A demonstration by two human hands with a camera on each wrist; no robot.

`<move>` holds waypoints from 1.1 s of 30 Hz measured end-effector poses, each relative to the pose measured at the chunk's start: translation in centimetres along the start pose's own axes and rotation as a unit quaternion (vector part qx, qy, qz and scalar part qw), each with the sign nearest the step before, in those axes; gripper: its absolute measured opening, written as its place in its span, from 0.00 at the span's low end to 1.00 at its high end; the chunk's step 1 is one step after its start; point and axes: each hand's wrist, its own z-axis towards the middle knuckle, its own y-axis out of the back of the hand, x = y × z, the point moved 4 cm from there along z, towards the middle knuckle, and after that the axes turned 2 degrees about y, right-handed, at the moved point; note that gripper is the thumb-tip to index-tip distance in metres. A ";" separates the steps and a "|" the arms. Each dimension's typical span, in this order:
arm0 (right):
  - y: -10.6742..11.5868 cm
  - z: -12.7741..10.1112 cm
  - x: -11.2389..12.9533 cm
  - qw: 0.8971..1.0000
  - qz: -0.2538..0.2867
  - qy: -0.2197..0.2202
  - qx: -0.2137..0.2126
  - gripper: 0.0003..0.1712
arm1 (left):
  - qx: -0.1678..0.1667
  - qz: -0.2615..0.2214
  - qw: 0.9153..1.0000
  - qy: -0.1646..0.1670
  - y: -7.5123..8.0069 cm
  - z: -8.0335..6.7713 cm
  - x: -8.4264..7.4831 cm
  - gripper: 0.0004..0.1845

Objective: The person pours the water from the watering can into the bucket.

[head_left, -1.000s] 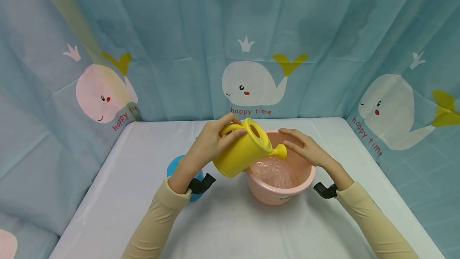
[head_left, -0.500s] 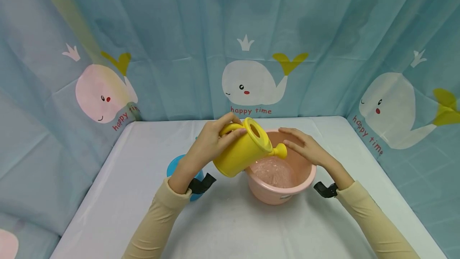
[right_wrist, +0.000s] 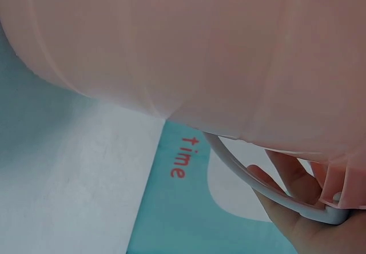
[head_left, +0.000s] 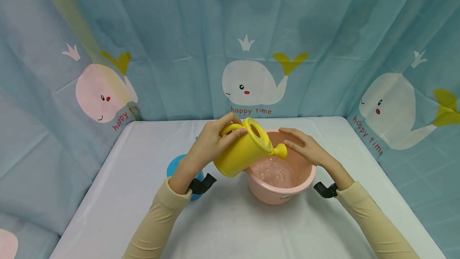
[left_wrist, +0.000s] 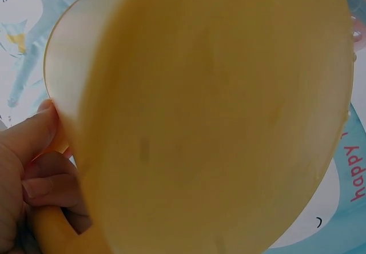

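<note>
Yellow watering can (head_left: 241, 153) | left hand (head_left: 208, 144) grips | curtain (head_left: 251, 110) reads "happy time"

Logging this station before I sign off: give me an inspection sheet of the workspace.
Surface: white table, looks dry.
Job's things: yellow watering can tilted, spout over the pink bucket; water in the bucket.
Clutter: blue container, partly hidden behind the left forearm.
Grippers: left hand grips the can's handle; right hand rests on the bucket's rim.
Cables: nothing seen.
Surroundings: blue whale-print curtain.
</note>
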 end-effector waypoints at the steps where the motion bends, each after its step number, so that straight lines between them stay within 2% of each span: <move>1: 0.0 0.0 0.0 1.000 -0.001 0.000 0.000 0.26 | 0.000 0.000 1.000 0.000 0.0 0.0 0.0 0.10; 33: 0.1 0.1 -0.1 1.000 0.006 -0.005 0.000 0.26 | 0.001 -0.002 1.000 0.008 -0.2 0.0 0.0 0.10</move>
